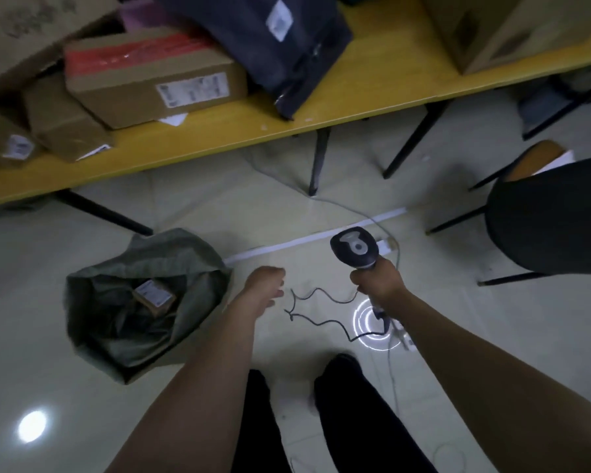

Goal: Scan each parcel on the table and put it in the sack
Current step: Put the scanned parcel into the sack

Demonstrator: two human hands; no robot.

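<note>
Yellow table (219, 145) bears parcels (154, 80), sack (116, 349) below; right hand (377, 283) grips scanner (354, 247), left hand (265, 283) hangs relaxed.

Premises appear to be a parcel sorting room or small courier depot. A long yellow-topped table (219, 145) on black legs carries labelled cardboard boxes (116, 97) and a dark mailer bag (246, 39). A grey-green sack (185, 254) stands open on the glossy tiled floor (31, 319), a labelled box (153, 297) inside. A corded hand-held barcode scanner (355, 247) is present
</note>
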